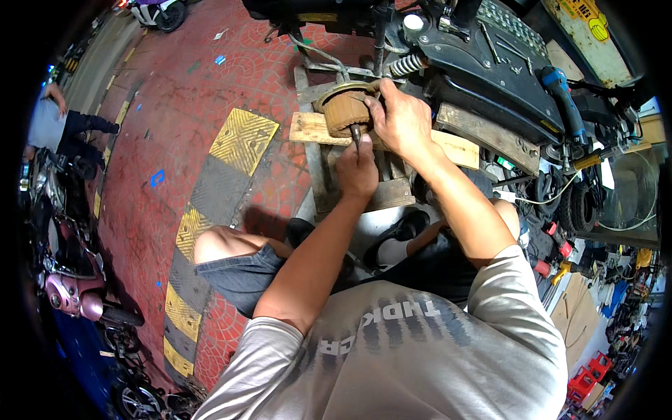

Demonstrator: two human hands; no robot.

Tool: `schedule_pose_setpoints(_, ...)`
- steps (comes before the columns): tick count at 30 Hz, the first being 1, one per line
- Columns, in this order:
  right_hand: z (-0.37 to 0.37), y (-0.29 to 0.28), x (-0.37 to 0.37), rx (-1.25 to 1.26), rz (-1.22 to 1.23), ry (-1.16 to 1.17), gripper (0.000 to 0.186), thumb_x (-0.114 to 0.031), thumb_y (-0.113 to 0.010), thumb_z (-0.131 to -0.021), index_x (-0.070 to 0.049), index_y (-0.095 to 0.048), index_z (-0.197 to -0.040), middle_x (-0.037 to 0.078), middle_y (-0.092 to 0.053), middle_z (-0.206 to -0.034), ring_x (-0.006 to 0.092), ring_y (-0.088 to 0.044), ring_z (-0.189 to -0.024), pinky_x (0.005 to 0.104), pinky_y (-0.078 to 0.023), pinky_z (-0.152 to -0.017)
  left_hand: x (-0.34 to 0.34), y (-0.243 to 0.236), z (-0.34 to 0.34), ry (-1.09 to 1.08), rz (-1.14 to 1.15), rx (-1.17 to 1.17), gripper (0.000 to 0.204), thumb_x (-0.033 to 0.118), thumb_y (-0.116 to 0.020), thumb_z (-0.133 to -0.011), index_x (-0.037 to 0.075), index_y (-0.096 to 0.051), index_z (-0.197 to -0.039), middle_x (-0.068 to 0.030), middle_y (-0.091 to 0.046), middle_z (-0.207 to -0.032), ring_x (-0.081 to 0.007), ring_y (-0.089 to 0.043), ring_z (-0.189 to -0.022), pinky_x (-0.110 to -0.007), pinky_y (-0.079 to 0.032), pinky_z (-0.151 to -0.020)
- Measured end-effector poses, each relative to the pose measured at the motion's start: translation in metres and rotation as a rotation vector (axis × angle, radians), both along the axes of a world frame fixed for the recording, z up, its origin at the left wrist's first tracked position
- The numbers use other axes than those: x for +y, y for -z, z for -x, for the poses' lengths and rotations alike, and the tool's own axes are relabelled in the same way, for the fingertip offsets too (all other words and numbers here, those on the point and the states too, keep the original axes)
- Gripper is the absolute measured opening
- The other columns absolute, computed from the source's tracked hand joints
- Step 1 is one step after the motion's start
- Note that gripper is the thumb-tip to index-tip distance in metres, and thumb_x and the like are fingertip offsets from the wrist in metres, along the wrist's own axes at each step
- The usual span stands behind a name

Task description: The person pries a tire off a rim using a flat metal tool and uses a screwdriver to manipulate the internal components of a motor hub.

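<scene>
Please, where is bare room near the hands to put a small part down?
Free: the wooden plank left of the brown round part, and the red paving beside the yellow ramp. Crowded: around the left hand, the right hand and the black scooter body.

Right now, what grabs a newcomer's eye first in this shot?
Centre top: the right hand steadies a rusty brown round motor part on a wooden plank, while the left hand drives a dark tool into it. Behind sits a black scooter body; a yellow-and-black ramp strip crosses the red paving at left.
</scene>
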State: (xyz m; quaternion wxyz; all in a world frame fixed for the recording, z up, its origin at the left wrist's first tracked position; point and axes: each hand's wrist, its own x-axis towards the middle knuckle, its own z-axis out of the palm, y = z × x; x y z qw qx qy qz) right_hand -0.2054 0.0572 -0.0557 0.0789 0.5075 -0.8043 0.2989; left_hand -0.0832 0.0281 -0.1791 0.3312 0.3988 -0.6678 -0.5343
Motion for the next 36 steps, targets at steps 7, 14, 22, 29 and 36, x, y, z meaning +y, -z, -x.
schedule_pose_setpoints(7,0.008,0.009,-0.014,-0.063,0.047,-0.041,0.019,-0.027,-0.067,-0.099,-0.008,-0.064,-0.102,0.017,-0.076,-0.092,0.0447,-0.073,-0.085,0.0574,-0.055,-0.074,0.0,-0.005,-0.002,0.021,-0.032,0.005,0.054,0.044,-0.054,-0.109,-0.002,-0.06,-0.082,-0.0232,-0.058,-0.068,-0.0406,-0.058,-0.065,-0.051,-0.045,-0.066)
schedule_pose_setpoints(14,0.004,0.003,-0.005,-0.007,0.022,-0.119,0.019,-0.026,-0.071,-0.098,-0.009,-0.063,-0.099,0.019,-0.073,-0.082,0.0454,-0.071,-0.079,0.0557,-0.055,-0.068,0.0,-0.007,-0.004,0.033,0.014,0.037,0.054,0.043,-0.053,-0.109,-0.003,-0.059,-0.08,-0.0226,-0.057,-0.067,-0.0408,-0.058,-0.064,-0.051,-0.044,-0.064)
schedule_pose_setpoints(22,0.003,-0.004,-0.017,0.052,0.002,-0.14,0.02,-0.027,-0.068,-0.099,-0.008,-0.062,-0.096,0.017,-0.073,-0.086,0.044,-0.071,-0.08,0.0558,-0.055,-0.068,-0.002,0.002,-0.001,0.02,0.001,0.056,0.052,0.04,-0.05,-0.11,0.0,-0.062,-0.079,-0.0223,-0.061,-0.069,-0.0433,-0.06,-0.067,-0.054,-0.045,-0.066)
schedule_pose_setpoints(29,0.006,-0.015,-0.021,0.13,-0.05,-0.18,0.019,-0.027,-0.068,-0.099,-0.008,-0.064,-0.097,0.017,-0.075,-0.086,0.0428,-0.072,-0.081,0.0544,-0.056,-0.069,-0.005,0.001,-0.002,0.024,0.051,-0.005,0.05,0.039,-0.051,-0.109,0.001,-0.063,-0.08,-0.0233,-0.063,-0.072,-0.0456,-0.063,-0.07,-0.054,-0.046,-0.067)
schedule_pose_setpoints(36,-0.009,-0.021,-0.004,0.142,-0.101,-0.318,0.015,-0.023,-0.067,-0.098,-0.009,-0.063,-0.097,0.016,-0.074,-0.087,0.0422,-0.072,-0.081,0.0541,-0.056,-0.069,-0.001,0.006,-0.003,-0.003,0.093,0.0,0.047,0.038,-0.052,-0.107,-0.002,-0.063,-0.084,-0.0249,-0.064,-0.075,-0.0454,-0.064,-0.073,-0.053,-0.048,-0.068)
